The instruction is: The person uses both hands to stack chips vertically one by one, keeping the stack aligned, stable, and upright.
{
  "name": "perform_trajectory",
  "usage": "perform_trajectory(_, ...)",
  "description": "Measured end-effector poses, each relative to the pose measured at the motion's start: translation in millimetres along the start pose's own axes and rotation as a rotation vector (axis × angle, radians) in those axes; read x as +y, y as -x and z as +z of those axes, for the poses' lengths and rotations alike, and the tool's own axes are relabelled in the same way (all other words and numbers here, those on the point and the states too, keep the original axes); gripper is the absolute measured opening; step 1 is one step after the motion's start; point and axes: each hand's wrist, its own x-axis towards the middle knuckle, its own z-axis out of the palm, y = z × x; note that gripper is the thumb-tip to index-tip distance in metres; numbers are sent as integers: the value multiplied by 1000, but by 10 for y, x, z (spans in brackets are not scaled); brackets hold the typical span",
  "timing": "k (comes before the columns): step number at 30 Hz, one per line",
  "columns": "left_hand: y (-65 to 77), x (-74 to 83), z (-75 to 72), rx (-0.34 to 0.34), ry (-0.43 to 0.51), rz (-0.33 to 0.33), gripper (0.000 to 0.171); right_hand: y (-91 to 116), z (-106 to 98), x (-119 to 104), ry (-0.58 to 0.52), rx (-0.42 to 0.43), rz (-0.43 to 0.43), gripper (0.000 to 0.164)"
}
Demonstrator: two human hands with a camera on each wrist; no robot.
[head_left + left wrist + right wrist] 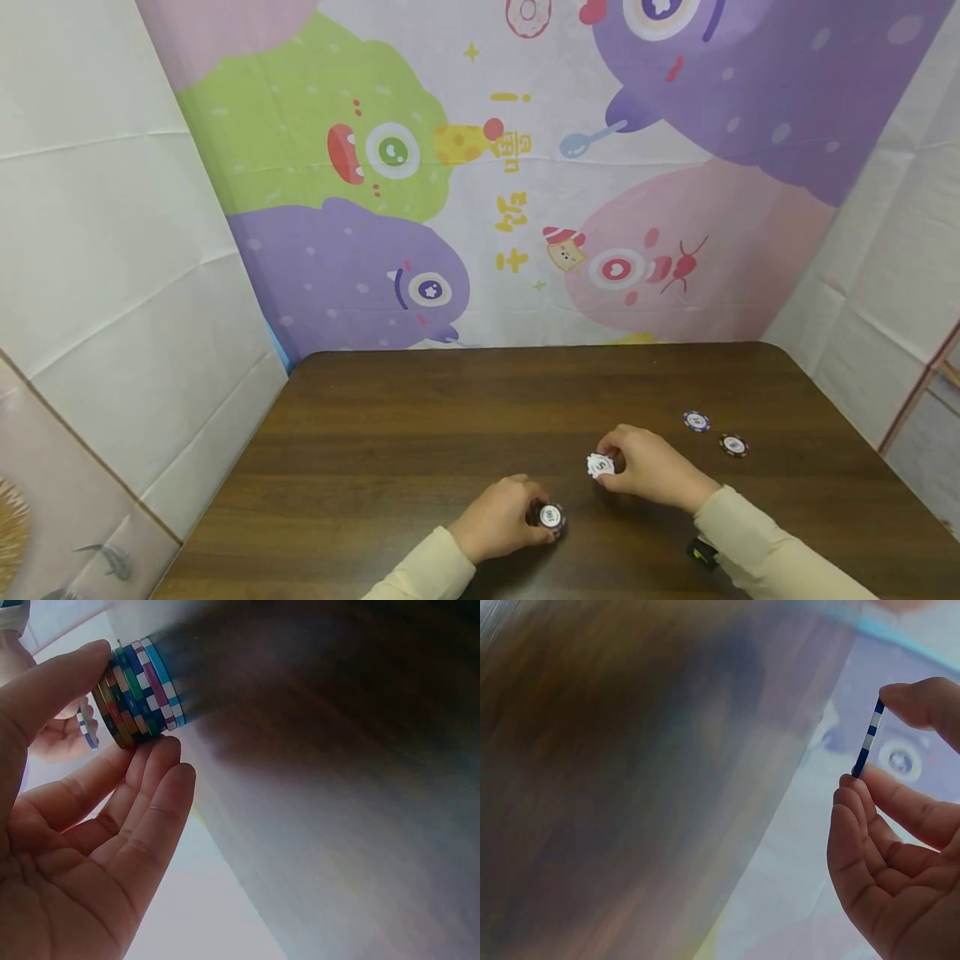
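Note:
My left hand (pixel 501 521) grips a short stack of poker chips (pixel 142 694) between thumb and fingers, low over the brown table. The stack's top chip (pixel 551 517) has a white centre marked 100, and the edges below show several colours. Farther right and forward, my right hand (pixel 660 468) pinches one white poker chip (pixel 601 465) marked 5. In the right wrist view that chip (pixel 868 739) is seen edge-on, thumb at one side and fingertips at the other, held above the table.
Two loose poker chips lie on the table (pixel 360 417) to the right: a blue-edged chip (pixel 697 421) and a dark-edged chip (pixel 734 445). A cartoon-printed cloth (pixel 480 317) hangs behind the table's far edge. Pale cloth panels (pixel 112 208) stand at both sides.

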Motion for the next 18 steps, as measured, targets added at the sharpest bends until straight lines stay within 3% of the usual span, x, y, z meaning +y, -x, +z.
perform_trajectory(10,4,-3,-22,-17,36,6,37,8,173,-331,-76,-120,-140,26)
perform_trajectory(18,9,-14,-12,-48,55,2,33,3,309,-452,-119,-166,-180,26)
